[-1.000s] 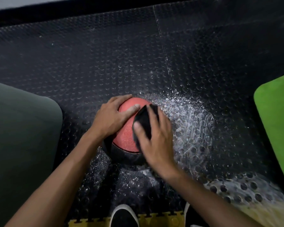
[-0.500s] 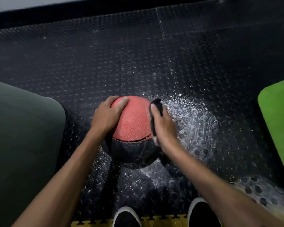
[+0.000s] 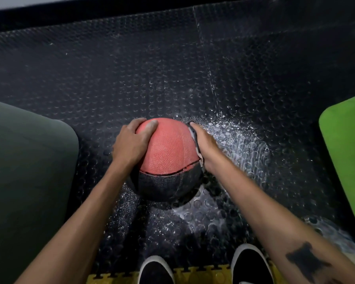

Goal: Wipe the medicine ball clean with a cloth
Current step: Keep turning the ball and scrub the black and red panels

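A red and black medicine ball (image 3: 168, 152) rests on the black studded floor mat (image 3: 172, 78). My left hand (image 3: 131, 143) grips its upper left side, thumb lying across the red top. My right hand (image 3: 205, 144) presses a dark cloth (image 3: 195, 138) flat against the ball's right side; only a thin edge of the cloth shows between palm and ball. The fingers of that hand reach down the far side, mostly hidden.
White powder or droplets (image 3: 240, 144) are scattered on the mat right of the ball. A dark green mat (image 3: 25, 181) lies at left, a bright green one (image 3: 346, 156) at right. My two black shoes (image 3: 156, 269) stand on a yellow mat edge (image 3: 203, 275).
My right hand slid the cloth from the ball's top down round to its right side. My left hand shifted slightly further onto the upper left. The ball's black lower half came into view.
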